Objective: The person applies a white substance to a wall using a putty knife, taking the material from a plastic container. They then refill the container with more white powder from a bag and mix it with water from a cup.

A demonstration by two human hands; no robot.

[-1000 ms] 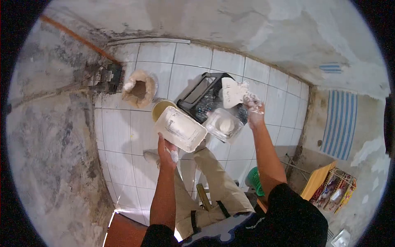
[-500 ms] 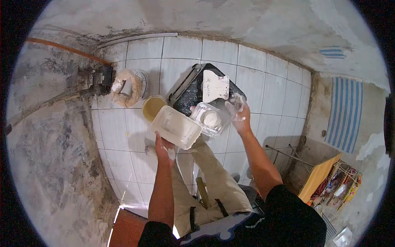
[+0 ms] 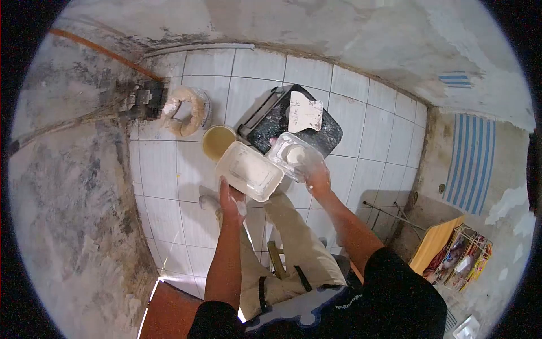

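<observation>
My left hand grips a cream rectangular plastic tub from below, at its near left side. White residue coats the tub's inside, and it is tilted. My right hand, whitened with powder, is closed on the near right corner of a clear plastic container. Its fingers are partly blurred. Inside that container sits a round white lump. Behind it stands a black case with white spatter, and a flat white-coated scraper-like plate lies on top.
A round bucket with yellowish contents stands left of the tub. Farther left is an open sack with a rolled rim. White floor tiles run to stained walls. A wire rack with packets and a wooden board are at the right.
My right hand has moved down and left from beside the clear container and closed on its corner. The container has tilted slightly. My left hand still holds the tub; the view has shifted a little.
</observation>
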